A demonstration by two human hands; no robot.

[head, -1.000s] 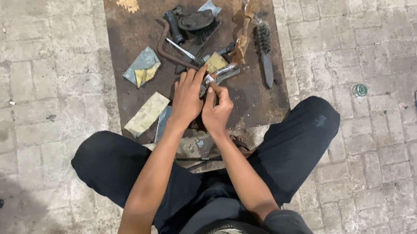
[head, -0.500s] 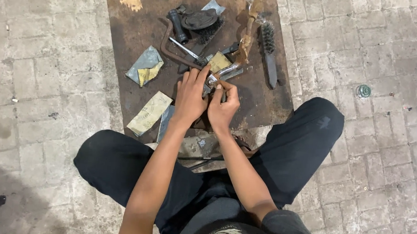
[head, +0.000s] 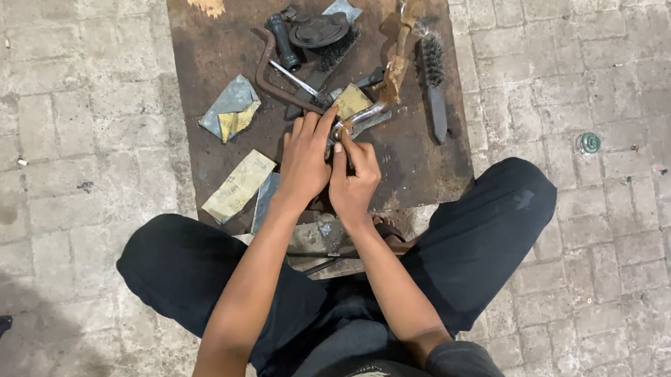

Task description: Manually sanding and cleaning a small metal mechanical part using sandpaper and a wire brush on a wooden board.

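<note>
The person is sitting on the paved ground with a rusty board (head: 203, 53) between the knees, and both hands are meeting over a small metal part (head: 345, 131) near its middle, close enough to brace it. The left hand (head: 306, 163) is curling around the part from one side while the right hand (head: 354, 178) is pinching it with closed fingers from the other. Sandpaper sheets (head: 240, 186), a wire brush (head: 435, 81) and a crank tool (head: 279, 90) are lying within easy reach.
</note>
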